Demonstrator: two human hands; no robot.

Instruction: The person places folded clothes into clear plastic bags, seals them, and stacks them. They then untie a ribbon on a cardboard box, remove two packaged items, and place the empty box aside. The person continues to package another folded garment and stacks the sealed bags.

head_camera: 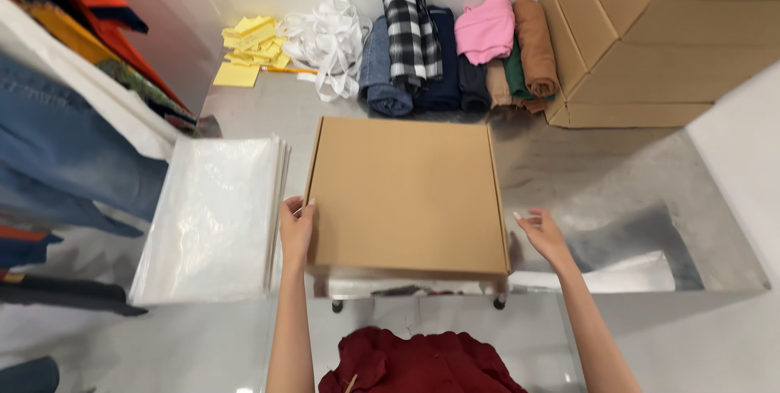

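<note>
A flat, closed brown cardboard box (406,194) lies on the shiny metal table (601,173) in front of me. My left hand (296,226) rests against the box's left edge near its front corner, fingers curled onto the lid. Just off the box's right front corner is my right hand (543,234), fingers spread, apparently a little apart from the cardboard. Neither hand holds anything else.
A stack of clear plastic bags (213,218) lies to the left. Rolled and folded clothes (455,52), white straps (329,39) and yellow paper slips (250,47) line the back. Large cardboard cartons (658,35) stand back right. Hanging garments (65,117) crowd the left side.
</note>
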